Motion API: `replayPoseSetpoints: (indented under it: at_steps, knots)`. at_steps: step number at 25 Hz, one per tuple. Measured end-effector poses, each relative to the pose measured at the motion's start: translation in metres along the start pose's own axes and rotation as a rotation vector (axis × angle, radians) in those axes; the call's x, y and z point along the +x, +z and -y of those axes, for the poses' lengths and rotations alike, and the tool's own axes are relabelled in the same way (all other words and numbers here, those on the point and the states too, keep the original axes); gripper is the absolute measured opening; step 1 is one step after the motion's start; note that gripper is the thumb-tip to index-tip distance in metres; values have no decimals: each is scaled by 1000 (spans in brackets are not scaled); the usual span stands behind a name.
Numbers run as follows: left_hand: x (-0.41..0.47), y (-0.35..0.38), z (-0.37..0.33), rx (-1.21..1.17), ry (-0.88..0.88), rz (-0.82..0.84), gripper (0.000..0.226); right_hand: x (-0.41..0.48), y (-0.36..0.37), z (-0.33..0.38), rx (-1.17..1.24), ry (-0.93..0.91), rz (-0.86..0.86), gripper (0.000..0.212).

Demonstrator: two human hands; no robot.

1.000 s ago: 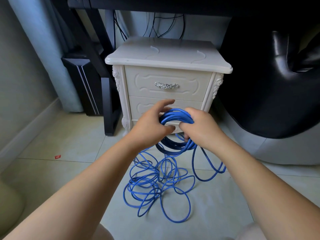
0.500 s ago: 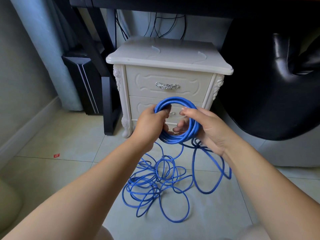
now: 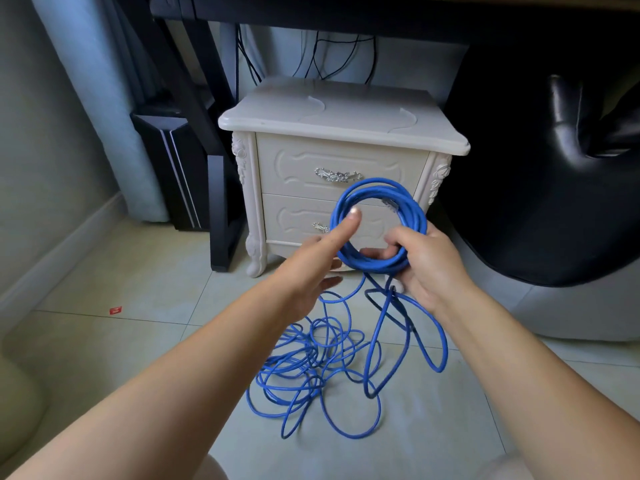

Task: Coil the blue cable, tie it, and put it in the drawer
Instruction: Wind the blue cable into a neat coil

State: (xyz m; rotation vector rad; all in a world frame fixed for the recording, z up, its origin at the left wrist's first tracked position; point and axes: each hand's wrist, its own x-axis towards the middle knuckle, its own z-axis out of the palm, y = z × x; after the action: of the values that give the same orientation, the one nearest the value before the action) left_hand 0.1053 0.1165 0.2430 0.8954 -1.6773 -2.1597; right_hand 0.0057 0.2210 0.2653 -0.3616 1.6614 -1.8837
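The blue cable (image 3: 377, 192) forms a round coil of several loops held up in front of the white nightstand (image 3: 332, 112). My right hand (image 3: 427, 268) grips the coil at its lower right edge. My left hand (image 3: 318, 254) is beside the coil with fingers spread and one fingertip pressed on its left rim; it grips nothing. The rest of the cable lies in a loose tangle on the floor tiles below. Both drawers are closed: the upper drawer (image 3: 294, 164) has a silver handle, the lower drawer (image 3: 294, 220) is partly hidden behind the coil.
A black desk leg (image 3: 221, 216) and a black computer case (image 3: 166, 168) stand left of the nightstand. A black leather chair (image 3: 554, 168) fills the right side. Dark wires hang behind the nightstand. A small red scrap (image 3: 115, 310) lies on the floor.
The coil has risen and widened. My left hand has let go of it and spread its fingers; my right hand has shifted to the coil's lower right.
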Motion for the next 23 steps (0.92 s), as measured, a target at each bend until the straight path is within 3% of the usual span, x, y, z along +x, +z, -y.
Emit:
replayPoseSetpoints:
  at_steps: [1,3,6,10,16,20,23]
  knots:
    - [1,-1,2,-54,-54,-11,101,0,-1,2,22,-4,-6,26]
    - [2,0,6,-167,-177,26,107,1,-2,3,54,-4,-11,27]
    - [4,4,10,-319,-262,121,79,0,-2,3,90,11,-5,26]
    - [3,6,8,-469,-266,117,49,1,-5,3,122,-1,-12,27]
    - [1,17,15,-405,-131,-42,14,5,-10,0,198,-17,-210,30]
    - [-4,13,9,-431,2,-52,19,11,-18,-6,28,8,-306,38]
    - [-1,3,1,-240,169,-67,31,14,-17,-14,-176,95,-229,33]
